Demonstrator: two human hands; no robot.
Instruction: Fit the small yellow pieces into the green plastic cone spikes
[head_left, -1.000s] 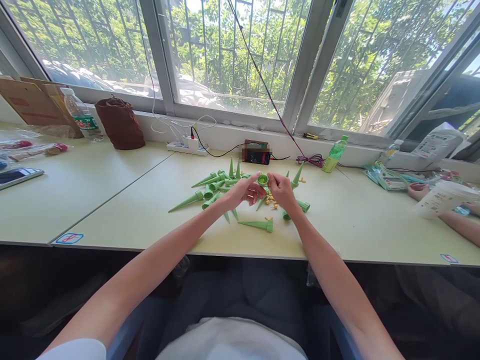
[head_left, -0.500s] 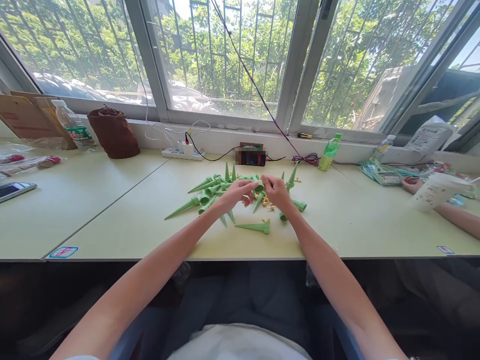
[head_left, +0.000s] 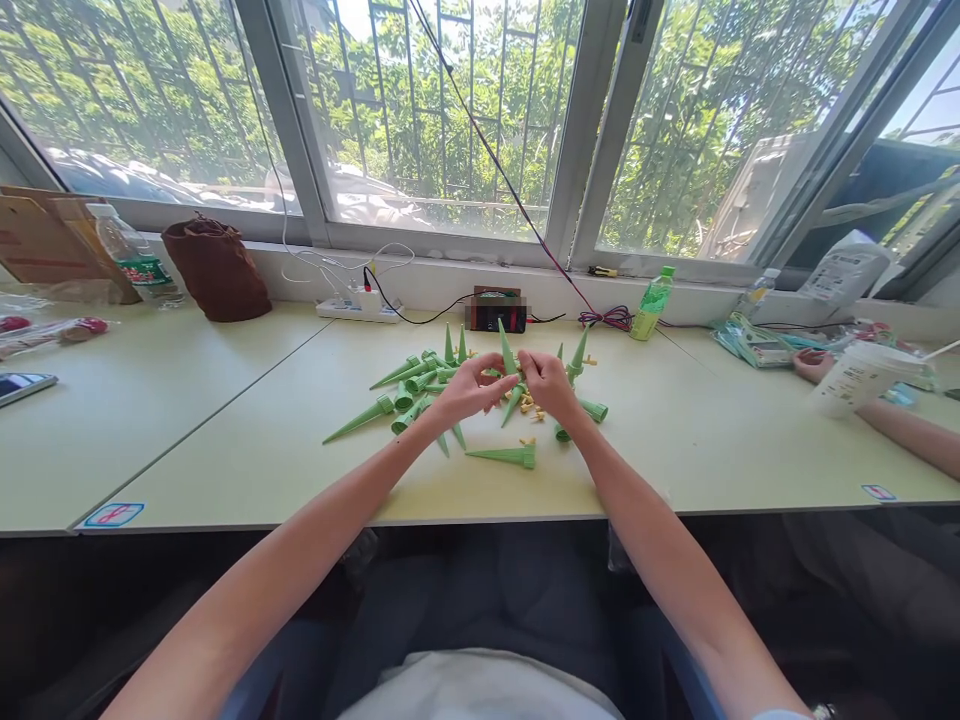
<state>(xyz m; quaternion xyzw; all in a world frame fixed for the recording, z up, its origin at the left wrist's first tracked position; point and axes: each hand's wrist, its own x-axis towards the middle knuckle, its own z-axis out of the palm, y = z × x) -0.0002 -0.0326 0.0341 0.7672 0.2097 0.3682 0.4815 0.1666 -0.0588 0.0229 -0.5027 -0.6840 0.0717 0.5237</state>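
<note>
My left hand [head_left: 480, 388] is closed around a green plastic spike [head_left: 506, 345], whose tip points up and away from me. Close against its right side, my right hand [head_left: 548, 382] is pinched shut; whatever sits between its fingertips is hidden. Under and around both hands lie several more green spikes [head_left: 360, 418], some on their sides, some standing tip up. Small yellow plastic pieces [head_left: 534, 408] are heaped just below my right hand. One spike with a yellow piece attached [head_left: 501, 456] rests nearer the table's front edge.
Behind the pile stands a dark device [head_left: 496, 314] with cables. A power strip [head_left: 358, 308], a brown bag [head_left: 217, 268] and a green bottle [head_left: 652, 303] line the window side. At right, another person's hand [head_left: 814, 365] is beside a white cup [head_left: 862, 378].
The spike in my left hand has turned from its open end facing me to its tip pointing upward. Both hands stay close together. The view has shifted slightly.
</note>
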